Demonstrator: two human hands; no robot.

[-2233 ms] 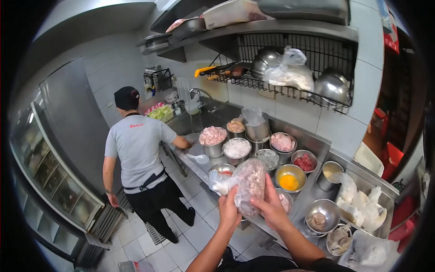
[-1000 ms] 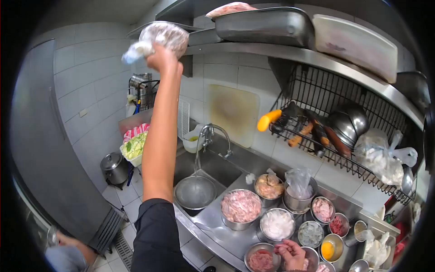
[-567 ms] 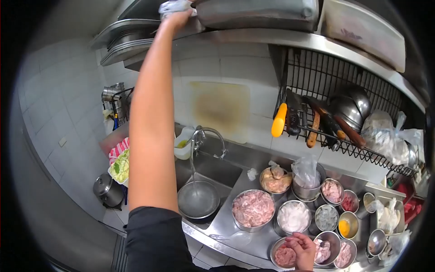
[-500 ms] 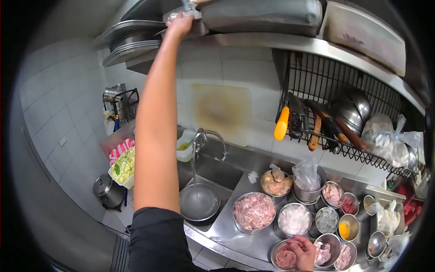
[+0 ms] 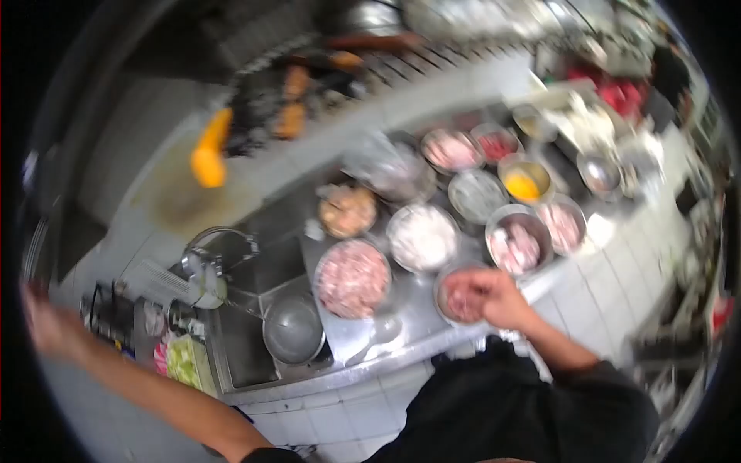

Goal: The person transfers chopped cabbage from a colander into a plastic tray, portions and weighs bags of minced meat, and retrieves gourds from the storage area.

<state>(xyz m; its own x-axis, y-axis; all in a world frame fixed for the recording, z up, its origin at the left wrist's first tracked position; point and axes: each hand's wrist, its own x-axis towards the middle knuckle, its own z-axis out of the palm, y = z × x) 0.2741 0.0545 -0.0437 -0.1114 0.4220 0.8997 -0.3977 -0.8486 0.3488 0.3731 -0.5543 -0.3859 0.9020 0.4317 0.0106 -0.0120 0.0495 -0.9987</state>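
My right hand (image 5: pixel 502 299) is over the right side of a steel bowl of pinkish meat (image 5: pixel 461 299) at the counter's front edge. Its fingers reach out above the meat, slightly blurred and apart; I see nothing held in them. Far out at the left edge is my left hand (image 5: pixel 48 320), smeared by motion, so its fingers cannot be read. Close to the right hand stand a bowl of white pieces (image 5: pixel 422 238), a large bowl of pink meat (image 5: pixel 353 279) and a bowl of meat chunks (image 5: pixel 515 245).
A round pan (image 5: pixel 294 330) sits in the sink (image 5: pixel 243 347) below the faucet (image 5: pixel 220 251). Chopped greens (image 5: pixel 185 361) are at the left. Above, a rack (image 5: pixel 440 58) holds knives and an orange-handled tool (image 5: pixel 210 154). A bowl with yellow contents (image 5: pixel 525 184) stands further right.
The view has swung to the right and tilted. My left hand has come away from the upper shelf and stretches out left. My right hand stays over the small meat bowl.
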